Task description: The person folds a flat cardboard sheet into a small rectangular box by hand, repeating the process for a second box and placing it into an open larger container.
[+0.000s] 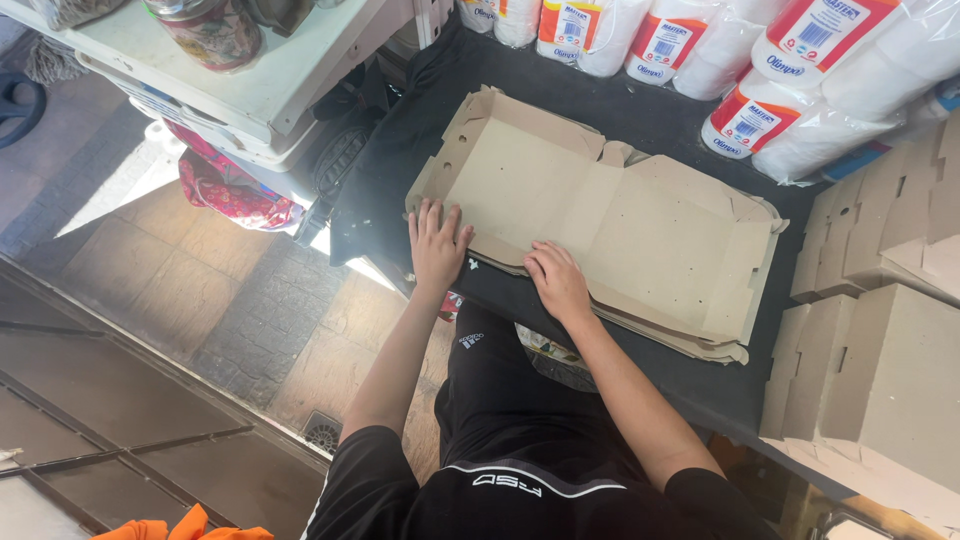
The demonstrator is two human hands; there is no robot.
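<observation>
Cardboard: a flat, unfolded box blank (610, 225) is laid on top of a stack of the same blanks on the black counter (690, 385), likely so the near edge can be worked.
Left hand (437, 243): pressed open and flat, fingers spread, on the blank's near left corner, pinning it down.
Right hand (558, 280): laid on the near edge, fingers curled over it; nothing is gripped.
Surroundings: folded boxes (880, 390) are stacked at the right; paper rolls (790, 80) are lined up behind.

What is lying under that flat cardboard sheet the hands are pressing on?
More flat cardboard blanks peek out beneath the top sheet, stacked on a black table. How many there are is hidden.
</observation>
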